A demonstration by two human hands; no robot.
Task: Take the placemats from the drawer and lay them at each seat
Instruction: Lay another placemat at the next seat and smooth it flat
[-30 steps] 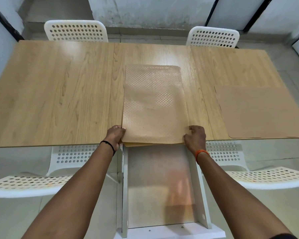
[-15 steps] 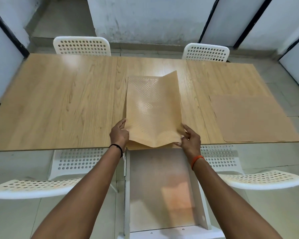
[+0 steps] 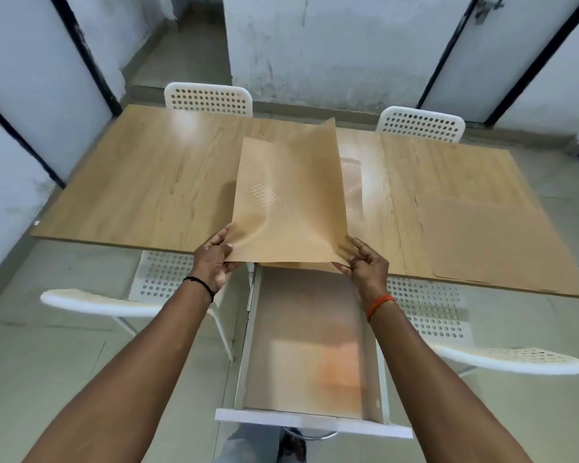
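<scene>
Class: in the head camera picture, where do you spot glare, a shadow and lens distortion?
Head view: glare whitens the table near the far left chair; the lifted placemat throws a soft shadow on the wood to its left; the wide lens tilts the wall's dark strips and splays the forearms.

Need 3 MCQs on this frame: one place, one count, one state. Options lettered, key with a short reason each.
1. Where does the flat placemat lie?
A. table's right end
B. inside the drawer
C. on a chair

2. How many white chairs are in view?
A. two
B. four
C. six

3. What is the drawer's state?
A. shut
B. pulled open
C. off its rails, on the floor

Key: 1 A, it rests flat on the table at the right, near the front edge. 2 B, two at the far side, two at the near side. 3 B, it sticks out from under the table below the lifted placemat that the left hand and right hand hold.
</scene>
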